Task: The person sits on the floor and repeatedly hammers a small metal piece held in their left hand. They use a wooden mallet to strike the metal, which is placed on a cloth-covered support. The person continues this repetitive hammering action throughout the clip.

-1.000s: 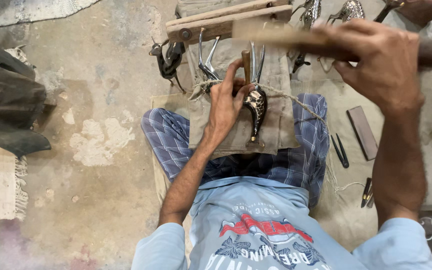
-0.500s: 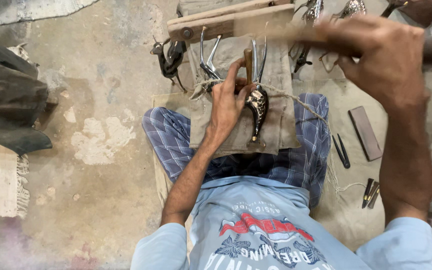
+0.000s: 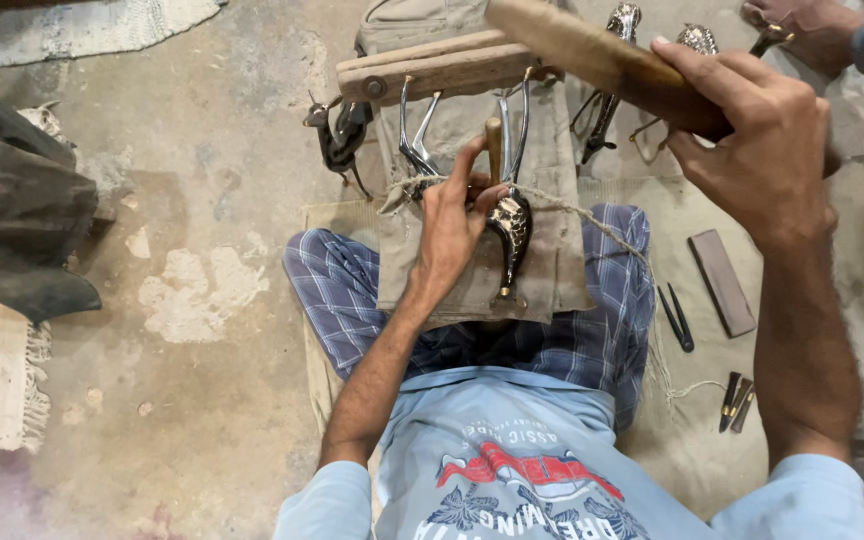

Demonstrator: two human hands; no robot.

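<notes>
Here, head view, left hand (image 3: 449, 232) pinching a small wooden-handled chisel (image 3: 493, 150) upright on a dark engraved metal piece (image 3: 510, 232) over the cloth-covered lap, right hand (image 3: 758, 152) gripping a raised wooden mallet (image 3: 592, 55), whetstone (image 3: 721, 282) at the mat's right edge.

A wooden mallet (image 3: 602, 62) is raised at the far right, tilted. A thin wooden-handled chisel (image 3: 493, 150) stands upright on a dark, patterned metal piece (image 3: 509, 235) lying on beige cloth (image 3: 552, 270) over the lap.

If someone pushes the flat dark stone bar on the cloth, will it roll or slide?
The flat dark bar would probably slide, not roll: it lies on a broad flat face. It looks solid, so likely stiff and rather heavy for its size. The cloth under it may drag.
</notes>
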